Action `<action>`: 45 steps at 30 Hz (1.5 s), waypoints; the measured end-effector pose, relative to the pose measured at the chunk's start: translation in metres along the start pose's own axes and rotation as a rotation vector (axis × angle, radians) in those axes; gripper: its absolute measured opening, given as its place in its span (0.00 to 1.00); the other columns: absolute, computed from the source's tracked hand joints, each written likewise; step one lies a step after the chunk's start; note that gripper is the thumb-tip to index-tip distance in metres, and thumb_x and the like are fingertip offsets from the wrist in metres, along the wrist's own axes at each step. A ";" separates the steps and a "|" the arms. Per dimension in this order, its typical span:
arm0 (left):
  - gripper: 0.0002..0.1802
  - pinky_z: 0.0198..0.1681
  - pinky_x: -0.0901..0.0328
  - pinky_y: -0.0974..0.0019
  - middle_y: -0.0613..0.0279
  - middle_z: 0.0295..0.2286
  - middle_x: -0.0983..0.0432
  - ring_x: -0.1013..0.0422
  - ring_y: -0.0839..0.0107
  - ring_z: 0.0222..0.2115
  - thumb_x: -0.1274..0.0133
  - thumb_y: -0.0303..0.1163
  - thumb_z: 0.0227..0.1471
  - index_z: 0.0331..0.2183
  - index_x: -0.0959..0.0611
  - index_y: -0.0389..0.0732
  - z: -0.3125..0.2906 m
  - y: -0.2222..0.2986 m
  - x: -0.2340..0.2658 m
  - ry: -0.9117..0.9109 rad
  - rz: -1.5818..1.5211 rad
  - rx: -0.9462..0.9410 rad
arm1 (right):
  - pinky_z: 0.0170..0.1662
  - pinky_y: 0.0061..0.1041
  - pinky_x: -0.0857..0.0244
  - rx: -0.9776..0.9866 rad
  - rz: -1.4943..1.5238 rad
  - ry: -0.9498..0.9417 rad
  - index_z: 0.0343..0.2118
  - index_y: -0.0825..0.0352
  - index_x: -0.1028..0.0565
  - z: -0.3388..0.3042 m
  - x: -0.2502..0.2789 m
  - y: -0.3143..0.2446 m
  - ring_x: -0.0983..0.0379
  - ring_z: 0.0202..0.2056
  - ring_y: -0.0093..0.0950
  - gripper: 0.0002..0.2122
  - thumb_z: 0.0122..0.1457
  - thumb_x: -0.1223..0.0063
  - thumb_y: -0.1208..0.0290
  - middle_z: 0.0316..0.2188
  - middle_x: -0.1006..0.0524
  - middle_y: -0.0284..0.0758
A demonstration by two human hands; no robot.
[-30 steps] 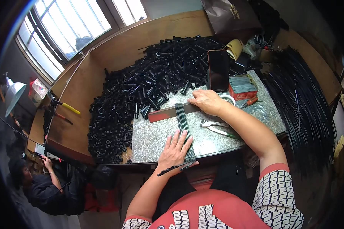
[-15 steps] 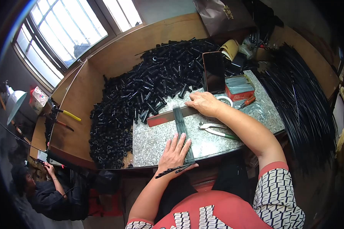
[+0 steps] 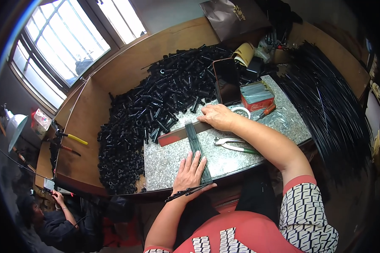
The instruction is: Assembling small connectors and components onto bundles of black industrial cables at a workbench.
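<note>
A bundle of thin dark rods (image 3: 194, 140) lies on a speckled stone slab (image 3: 160, 162). Its far ends cross a flat reddish-brown bar (image 3: 173, 136). My left hand (image 3: 189, 172) rests flat over the near part of the bundle, fingers stretched out. Black rod ends (image 3: 185, 192) stick out across the wrist. At the bar's right end, my right hand (image 3: 217, 117) has its fingers curled over it; part of the grip is hidden from above. Pliers with a green handle (image 3: 234, 144) lie on the slab, below my right forearm.
Black tubular parts (image 3: 164, 88) are heaped behind and left of the slab. A phone (image 3: 226, 82) stands upright beside a red box of thin rods (image 3: 257, 96). An orange-handled screwdriver (image 3: 267, 110) and white ring (image 3: 242, 111) lie nearby. Long black rods (image 3: 325, 97) cover the right side. Another person (image 3: 55, 219) sits lower left.
The whole view has shifted a little, with the bench now slightly further left. Both hands stay at nearly the same places on the rods and the bar.
</note>
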State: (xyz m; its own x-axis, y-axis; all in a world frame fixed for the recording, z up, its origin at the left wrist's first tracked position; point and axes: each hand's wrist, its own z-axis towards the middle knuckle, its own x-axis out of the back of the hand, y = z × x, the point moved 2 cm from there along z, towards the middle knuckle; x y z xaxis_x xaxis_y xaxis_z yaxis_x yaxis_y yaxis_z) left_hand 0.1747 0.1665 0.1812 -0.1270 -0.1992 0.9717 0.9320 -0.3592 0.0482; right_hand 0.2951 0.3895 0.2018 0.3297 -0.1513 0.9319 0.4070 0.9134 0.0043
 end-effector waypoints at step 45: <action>0.51 0.62 0.55 0.48 0.48 0.60 0.47 0.53 0.48 0.62 0.50 0.67 0.43 0.59 0.38 0.41 -0.005 -0.007 0.000 -0.032 -0.018 -0.010 | 0.39 0.34 0.34 0.051 0.086 0.308 0.30 0.66 0.28 0.002 0.012 0.003 0.30 0.38 0.39 0.06 0.47 0.53 0.76 0.30 0.29 0.39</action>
State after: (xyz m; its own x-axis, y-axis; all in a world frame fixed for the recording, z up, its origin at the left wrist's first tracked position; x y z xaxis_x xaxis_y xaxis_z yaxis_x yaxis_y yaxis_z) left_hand 0.1669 0.1643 0.1792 -0.1329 -0.1634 0.9776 0.9262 -0.3717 0.0638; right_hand 0.2986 0.3917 0.2136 0.6064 -0.1723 0.7763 0.3255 0.9445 -0.0447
